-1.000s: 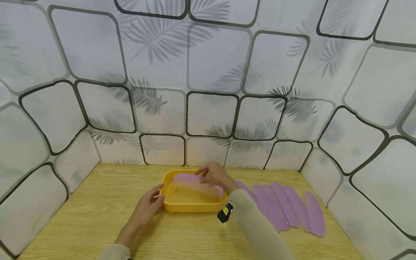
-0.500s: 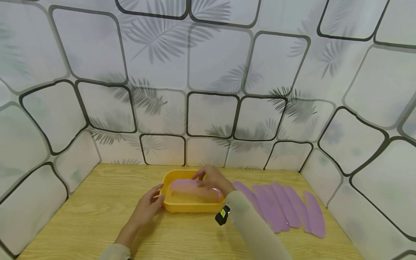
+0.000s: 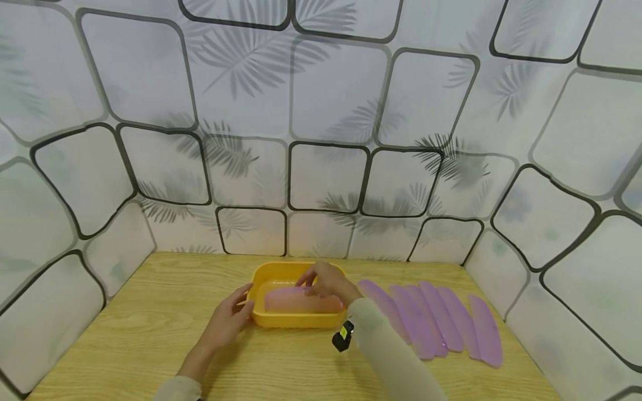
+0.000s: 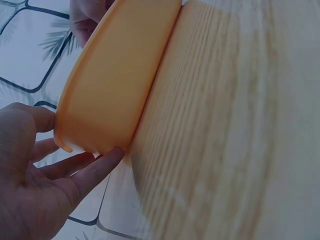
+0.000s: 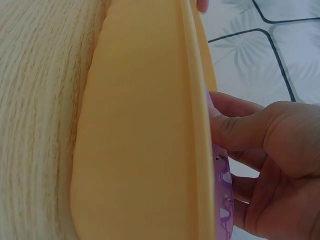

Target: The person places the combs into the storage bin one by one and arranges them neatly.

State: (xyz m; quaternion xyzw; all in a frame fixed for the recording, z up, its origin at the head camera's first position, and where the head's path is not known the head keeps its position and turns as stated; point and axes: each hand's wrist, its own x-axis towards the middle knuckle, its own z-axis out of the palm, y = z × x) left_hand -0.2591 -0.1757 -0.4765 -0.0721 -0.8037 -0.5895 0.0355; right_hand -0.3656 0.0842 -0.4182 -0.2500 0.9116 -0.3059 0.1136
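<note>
A yellow plastic tray [image 3: 301, 321] with rounded corners sits on the table. My left hand [image 3: 230, 317] holds its left end, with thumb and fingers spread around the corner; the left wrist view shows fingertips against the outer wall [image 4: 107, 85]. My right hand [image 3: 328, 281] reaches over the tray's right side and pinches a translucent purple curved strip [image 3: 283, 301] by its upper edge. The strip stands lengthwise inside, close to the near wall. In the right wrist view a printed pattern shows on the strip [image 5: 223, 192], and its lower part is hidden behind the tray wall.
Several similar purple strips [image 3: 443, 317] lie fanned out on the wood-grain table [image 3: 125, 328], right of the tray and beside my right forearm. A patterned light wall covering [image 3: 326, 178] rises behind the table and along both sides.
My right hand has lowered the purple strip and brought it toward the tray's near wall. My left hand has stayed at the tray's left end.
</note>
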